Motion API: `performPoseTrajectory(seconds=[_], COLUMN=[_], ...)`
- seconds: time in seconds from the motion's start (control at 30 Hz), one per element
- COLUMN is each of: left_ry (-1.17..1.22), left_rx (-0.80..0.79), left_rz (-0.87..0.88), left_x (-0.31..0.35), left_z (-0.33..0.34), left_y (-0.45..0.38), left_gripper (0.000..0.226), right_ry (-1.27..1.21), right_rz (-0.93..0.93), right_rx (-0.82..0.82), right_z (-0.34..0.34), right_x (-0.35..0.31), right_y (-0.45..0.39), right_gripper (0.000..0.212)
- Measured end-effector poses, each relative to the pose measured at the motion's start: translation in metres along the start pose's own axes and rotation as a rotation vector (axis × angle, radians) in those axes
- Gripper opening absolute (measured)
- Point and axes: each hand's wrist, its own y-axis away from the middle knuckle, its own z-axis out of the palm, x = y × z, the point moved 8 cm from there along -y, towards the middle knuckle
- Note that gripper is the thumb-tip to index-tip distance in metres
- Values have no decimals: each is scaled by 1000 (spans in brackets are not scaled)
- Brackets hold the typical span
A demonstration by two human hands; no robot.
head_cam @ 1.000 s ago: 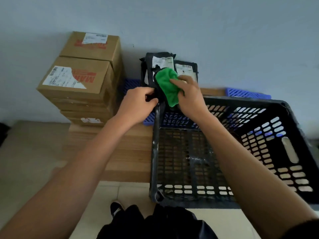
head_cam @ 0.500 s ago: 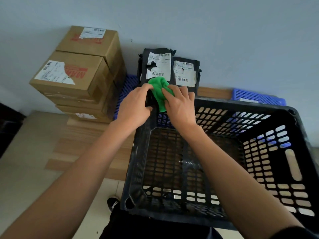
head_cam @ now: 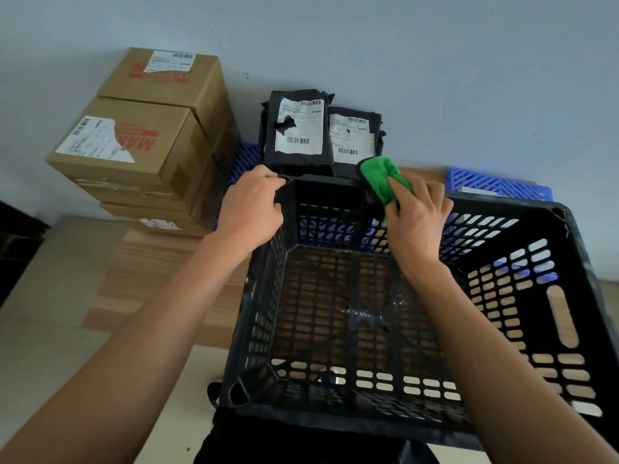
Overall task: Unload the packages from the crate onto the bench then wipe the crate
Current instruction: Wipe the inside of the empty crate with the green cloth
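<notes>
Where the frame's upper left meets the pale wall, a stack of cardboard boxes (head_cam: 134, 139) stands on the wooden bench (head_cam: 160, 262), the top two bearing torn white labels and red print. Just right of the stack, a strip of blue plastic lattice (head_cam: 243, 159) shows behind it. At upper centre, two black packages (head_cam: 301, 132) stand upright side by side against the wall, each with a white barcode label; the left one is taller, and the two touch along their inner edges.

Below them, the left hand (head_cam: 249, 209) grips the far left corner of the black crate (head_cam: 542, 316), its fingers curled over the rim and clamped on it. The crate fills the centre and lower right of the frame, its slotted walls and floor bare of packages, with the wood of the bench visible through the floor slots. The near edge of the crate hangs past the bench edge, toward the person.

Right of centre, the right hand (head_cam: 415, 222) holds a bunched green cloth (head_cam: 382, 179) against the crate's far rim, fingers and thumb closed round the cloth, which spills over the top of the rim and a little down its inner face. At the upper right, another blue lattice piece (head_cam: 495, 185) lies behind the crate's far wall. Along the bottom edge, dark clothing and a shoe tip (head_cam: 211, 391) show above pale floor.
</notes>
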Motion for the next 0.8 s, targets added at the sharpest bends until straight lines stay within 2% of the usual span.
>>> performPoseTrajectory(seconds=[0.1, 0.3, 0.4, 0.57, 0.8], left_ry=[0, -35, -48, -53, -38], left_rx=[4, -1, -4, -10, -15], left_rz=[6, 17, 23, 47, 82], left_x=[2, 1, 1, 2, 0], left_z=[1, 1, 1, 1, 0], left_y=[2, 1, 1, 1, 3], left_gripper=[49, 49, 48, 46, 46], right_ry=[-11, -18, -10, -14, 96], right_rz=[-3, -150, -156, -181, 50], right_rx=[-33, -107, -104, -64, -37], right_z=[7, 42, 51, 40, -5], right_x=[-29, -111, -125, -107, 1], right_y=[-2, -4, -5, -6, 7], right_gripper=[38, 43, 44, 37, 40])
